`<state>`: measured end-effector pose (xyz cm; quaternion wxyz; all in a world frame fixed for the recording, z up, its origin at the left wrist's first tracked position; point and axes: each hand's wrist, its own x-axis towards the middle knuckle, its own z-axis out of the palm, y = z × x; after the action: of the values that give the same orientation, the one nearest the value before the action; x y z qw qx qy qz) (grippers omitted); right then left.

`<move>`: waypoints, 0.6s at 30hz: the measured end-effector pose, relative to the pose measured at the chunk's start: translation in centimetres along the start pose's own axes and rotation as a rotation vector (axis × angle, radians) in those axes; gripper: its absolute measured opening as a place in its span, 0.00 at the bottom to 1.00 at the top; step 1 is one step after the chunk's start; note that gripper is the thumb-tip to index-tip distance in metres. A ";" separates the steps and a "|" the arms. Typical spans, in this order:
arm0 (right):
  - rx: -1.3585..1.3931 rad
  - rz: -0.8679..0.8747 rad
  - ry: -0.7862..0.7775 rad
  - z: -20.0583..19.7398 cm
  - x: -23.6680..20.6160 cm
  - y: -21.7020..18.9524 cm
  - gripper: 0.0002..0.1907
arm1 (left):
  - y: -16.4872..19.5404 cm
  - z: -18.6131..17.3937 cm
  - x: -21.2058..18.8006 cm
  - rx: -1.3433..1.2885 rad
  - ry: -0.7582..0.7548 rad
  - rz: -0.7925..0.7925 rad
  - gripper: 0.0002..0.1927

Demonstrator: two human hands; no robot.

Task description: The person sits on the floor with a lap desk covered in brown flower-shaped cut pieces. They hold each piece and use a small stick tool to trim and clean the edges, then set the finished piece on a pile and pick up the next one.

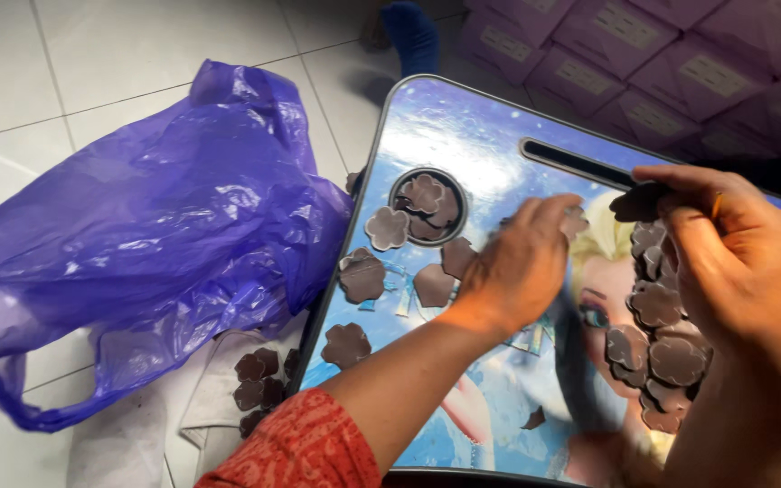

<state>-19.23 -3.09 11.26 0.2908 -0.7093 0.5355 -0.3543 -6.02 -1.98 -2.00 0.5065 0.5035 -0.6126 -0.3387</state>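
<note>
Left hand [519, 262] lies palm-down on the blue picture-printed lap tray [463, 126], fingers loosely curled, fingertips touching a brown flower-shaped cutout [575, 221] near the tray's middle; whether it pinches the piece or only presses it cannot be told. Right hand [738, 258] is raised at the tray's right side, thumb and forefinger closed on 1 dark flower-shaped piece [636, 204] held by its edge. Below that hand, a cluster of overlapping brown cutouts [657, 348] lies on the tray. More lie loose at the tray's left, some inside the round cup recess [428, 206]. A few sit on white cloth [219, 407] beside a crumpled purple plastic bag [146, 235] on the tiled floor [11, 81]. Purple boxes [680, 63] stacked beyond.
</note>
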 end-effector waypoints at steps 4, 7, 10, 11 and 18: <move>-0.274 0.350 -0.218 -0.6 -1.1 3.4 0.15 | 1.7 -1.1 0.8 -0.201 0.089 -0.120 0.15; -0.216 0.375 -0.234 0.5 -2.4 5.6 0.12 | 2.3 -1.5 0.8 -0.285 0.042 -0.120 0.12; -0.216 0.211 -0.094 0.3 -2.7 6.9 0.14 | 2.5 -1.6 0.8 -0.269 0.018 -0.131 0.11; -0.215 0.133 -0.025 0.0 -2.7 7.1 0.16 | 2.5 -1.7 0.8 -0.259 -0.002 -0.137 0.10; 0.501 0.438 -0.073 -0.2 -3.5 7.8 0.11 | 2.6 -1.9 0.3 -0.023 -0.255 -0.018 0.11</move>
<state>-24.33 -1.71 4.50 0.5442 -0.4961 0.5608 -0.3784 -4.90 -1.38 1.02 0.4271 0.4560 -0.6636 -0.4115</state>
